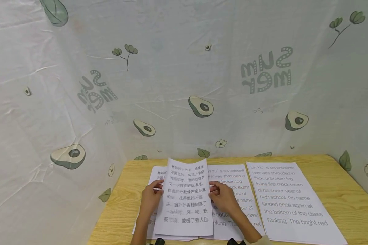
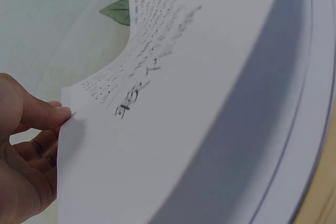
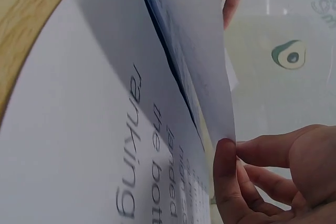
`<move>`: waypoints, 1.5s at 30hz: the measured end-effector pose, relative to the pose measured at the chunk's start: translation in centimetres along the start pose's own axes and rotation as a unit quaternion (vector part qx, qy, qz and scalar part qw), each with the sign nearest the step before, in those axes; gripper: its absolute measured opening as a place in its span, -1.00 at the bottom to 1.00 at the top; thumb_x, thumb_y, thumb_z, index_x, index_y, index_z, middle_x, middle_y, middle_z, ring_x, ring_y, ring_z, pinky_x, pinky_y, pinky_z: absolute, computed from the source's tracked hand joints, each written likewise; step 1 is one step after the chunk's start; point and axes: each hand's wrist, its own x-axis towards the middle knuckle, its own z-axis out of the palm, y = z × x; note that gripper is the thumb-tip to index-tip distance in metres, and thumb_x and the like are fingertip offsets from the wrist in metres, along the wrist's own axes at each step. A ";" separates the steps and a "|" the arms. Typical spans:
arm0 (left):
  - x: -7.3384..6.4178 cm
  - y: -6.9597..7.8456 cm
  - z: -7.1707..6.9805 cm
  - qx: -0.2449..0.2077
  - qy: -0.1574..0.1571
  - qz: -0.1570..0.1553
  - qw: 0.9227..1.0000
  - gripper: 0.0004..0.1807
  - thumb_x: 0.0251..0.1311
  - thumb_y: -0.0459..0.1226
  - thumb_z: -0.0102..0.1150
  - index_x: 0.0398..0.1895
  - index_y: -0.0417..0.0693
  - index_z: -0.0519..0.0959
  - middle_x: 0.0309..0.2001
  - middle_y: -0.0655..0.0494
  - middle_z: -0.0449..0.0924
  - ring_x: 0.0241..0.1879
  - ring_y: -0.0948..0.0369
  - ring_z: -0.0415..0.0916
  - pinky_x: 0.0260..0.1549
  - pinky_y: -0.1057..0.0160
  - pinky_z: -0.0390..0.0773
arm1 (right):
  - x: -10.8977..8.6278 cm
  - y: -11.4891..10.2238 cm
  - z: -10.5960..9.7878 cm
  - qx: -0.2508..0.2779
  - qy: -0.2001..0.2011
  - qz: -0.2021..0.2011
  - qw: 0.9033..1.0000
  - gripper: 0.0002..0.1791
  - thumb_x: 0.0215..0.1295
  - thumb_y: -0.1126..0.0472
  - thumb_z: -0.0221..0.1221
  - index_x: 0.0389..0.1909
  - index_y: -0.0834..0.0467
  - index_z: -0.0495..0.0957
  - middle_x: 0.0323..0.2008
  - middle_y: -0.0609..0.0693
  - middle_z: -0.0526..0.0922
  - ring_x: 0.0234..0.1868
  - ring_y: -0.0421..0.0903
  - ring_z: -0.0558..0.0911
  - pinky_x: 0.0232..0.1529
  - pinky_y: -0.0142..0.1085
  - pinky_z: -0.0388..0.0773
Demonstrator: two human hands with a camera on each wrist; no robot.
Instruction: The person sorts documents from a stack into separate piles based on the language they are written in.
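A white sheet of paper (image 1: pixel 184 200) printed with Chinese text is held up above the table, its top edge bowed. My left hand (image 1: pixel 151 198) pinches its left edge between thumb and fingers, as the left wrist view shows at the paper (image 2: pixel 157 145). On the opposite edge my right hand (image 1: pixel 225 199) pinches it the same way; in the right wrist view the thumb and fingers of that hand (image 3: pixel 273 177) meet on the margin. Beneath and to the left lies another Chinese-text stack (image 1: pixel 154 175), mostly covered by the held sheet.
Pages of English text (image 1: pixel 233 190) lie under my right hand, partly covered. Farther right rests another stack of English pages (image 1: pixel 288 200). The wooden table (image 1: pixel 328 183) ends at a pale curtain (image 1: pixel 171 85) printed with avocados, behind and to the left.
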 end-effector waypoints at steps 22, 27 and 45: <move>0.6 -3.4 -3.5 0.023 0.025 -0.039 0.999 -0.59 0.29 -0.57 0.18 0.19 -0.28 0.70 -0.08 -0.17 0.73 -0.15 0.02 0.71 -0.22 0.24 0.62 | 0.8 -1.3 5.0 0.018 -0.026 -0.043 0.999 -0.53 0.27 0.44 0.34 0.22 0.43 0.62 -0.20 0.08 0.73 -0.30 -0.19 0.71 -0.36 -0.43 0.67; 0.5 -3.7 -3.9 0.019 0.030 -0.053 0.998 -0.60 0.31 -0.58 0.19 0.19 -0.30 0.69 -0.07 -0.18 0.73 -0.13 0.01 0.72 -0.21 0.25 0.64 | 0.8 -1.4 5.6 0.025 -0.038 -0.039 0.998 -0.51 0.28 0.45 0.32 0.25 0.45 0.59 -0.19 0.11 0.71 -0.33 -0.22 0.67 -0.40 -0.42 0.67; 0.5 -4.3 -3.8 0.022 0.027 -0.071 0.997 -0.61 0.34 -0.56 0.19 0.21 -0.32 0.67 -0.05 -0.20 0.73 -0.10 0.02 0.71 -0.14 0.18 0.67 | 0.7 -1.8 6.1 -0.030 -0.016 -0.062 0.998 -0.54 0.28 0.44 0.33 0.22 0.44 0.62 -0.21 0.07 0.71 -0.30 -0.22 0.63 -0.33 -0.45 0.58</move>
